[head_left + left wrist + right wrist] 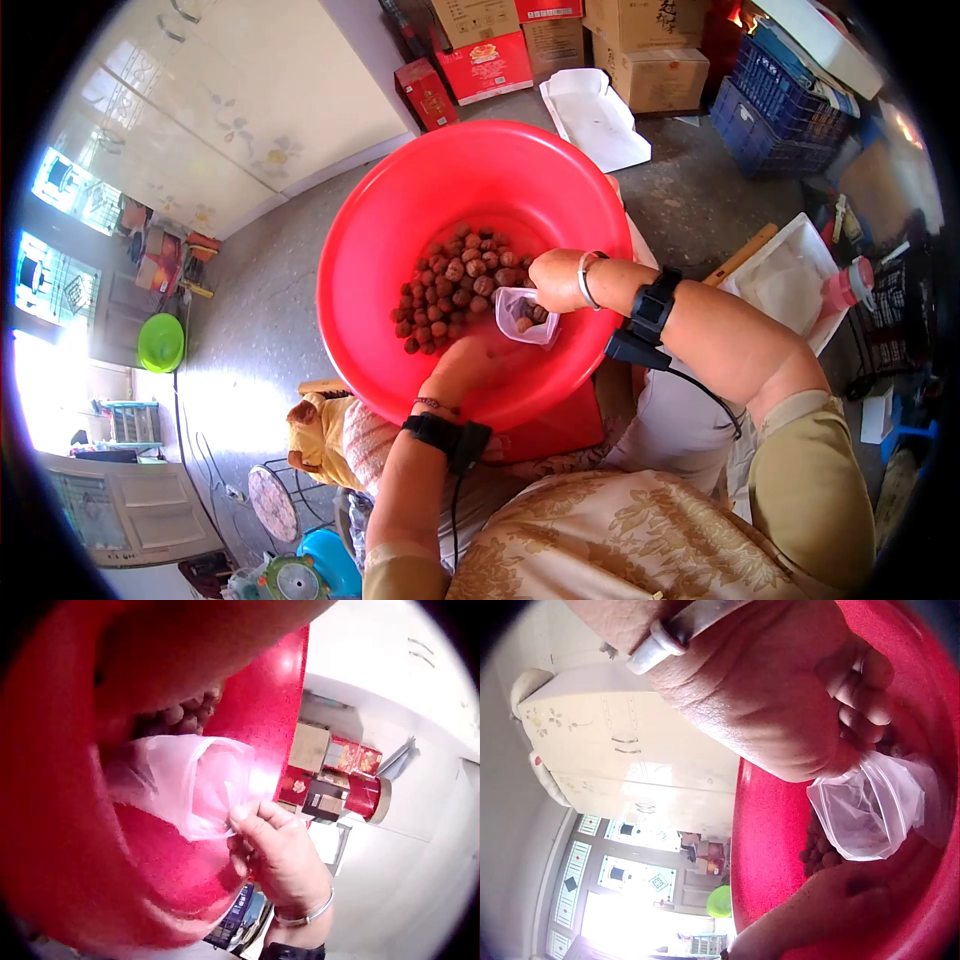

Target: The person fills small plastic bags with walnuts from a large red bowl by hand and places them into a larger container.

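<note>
A heap of brown walnuts (450, 285) lies in the bottom of a large red basin (400, 190). My right hand (557, 280) pinches the rim of a clear plastic bag (169, 769) between thumb and fingers, holding its mouth apart inside the basin. In the head view a few walnuts show within the bag. Low in the basin, my left hand (472, 362) is beside the near edge of the heap, just left of the bag. Its fingers are in shadow and blurred, and I cannot tell whether they hold any walnuts.
A white foam tray (595, 120) lies on the floor beyond the basin, before cardboard boxes (655, 75). Blue crates (775, 120) are stacked at back right. Another white foam box (790, 270) stands by my right arm. A green basin (161, 343) is far left.
</note>
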Demonstrator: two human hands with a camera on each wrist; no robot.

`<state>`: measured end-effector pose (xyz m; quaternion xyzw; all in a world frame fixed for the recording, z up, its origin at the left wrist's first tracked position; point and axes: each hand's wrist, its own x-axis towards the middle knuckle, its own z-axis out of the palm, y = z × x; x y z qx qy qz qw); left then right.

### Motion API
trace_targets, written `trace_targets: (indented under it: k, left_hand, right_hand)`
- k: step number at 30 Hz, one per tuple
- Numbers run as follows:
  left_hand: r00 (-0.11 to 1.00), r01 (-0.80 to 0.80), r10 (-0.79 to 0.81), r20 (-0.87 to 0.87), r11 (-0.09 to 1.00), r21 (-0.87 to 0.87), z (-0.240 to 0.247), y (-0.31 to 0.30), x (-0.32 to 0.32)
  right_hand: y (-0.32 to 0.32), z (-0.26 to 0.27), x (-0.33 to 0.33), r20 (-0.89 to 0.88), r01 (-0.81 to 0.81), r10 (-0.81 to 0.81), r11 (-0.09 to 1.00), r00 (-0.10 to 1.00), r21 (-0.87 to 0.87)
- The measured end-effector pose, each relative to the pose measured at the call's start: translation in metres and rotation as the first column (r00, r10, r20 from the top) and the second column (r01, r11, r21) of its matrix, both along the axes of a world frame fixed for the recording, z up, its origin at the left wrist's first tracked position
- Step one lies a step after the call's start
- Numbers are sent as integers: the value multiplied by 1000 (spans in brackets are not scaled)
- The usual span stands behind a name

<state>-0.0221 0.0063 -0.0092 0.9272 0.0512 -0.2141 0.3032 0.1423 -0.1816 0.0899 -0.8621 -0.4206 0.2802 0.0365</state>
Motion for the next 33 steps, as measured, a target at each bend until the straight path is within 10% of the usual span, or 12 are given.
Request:
trace_targets:
  k: [5, 7, 17, 22, 27, 29, 33]
  left_hand:
    - [805, -498, 538, 251, 842, -208, -4, 11, 17]
    - [674, -539, 736, 60, 546, -642, 29, 7, 15]
    - [767, -269, 635, 94, 450, -851, 61, -11, 8]
    - [348, -412, 927, 136, 282, -866, 52, 16, 9]
    - [385, -618, 831, 402, 556, -557, 16, 67, 6]
    - [776, -457, 507, 376, 862, -220, -24, 96, 8]
    - [948, -164, 106, 298, 971, 175, -13, 86, -2]
  right_hand:
    - [-4, 4, -2, 2, -24, 24, 1000, 1000, 13]
    - [-3, 8, -3, 9, -32, 32, 999, 999, -8]
    - [-1, 6, -2, -12, -5, 5, 1000, 1000, -22]
    - [-2, -1, -1, 8, -29, 28, 999, 1000, 22]
    - [-1, -5, -1, 18, -35, 35, 999, 999, 25]
    - [-1, -5, -1, 17, -29, 28, 999, 999, 34]
    - [-2, -3, -1, 23, -33, 32, 998, 999, 48]
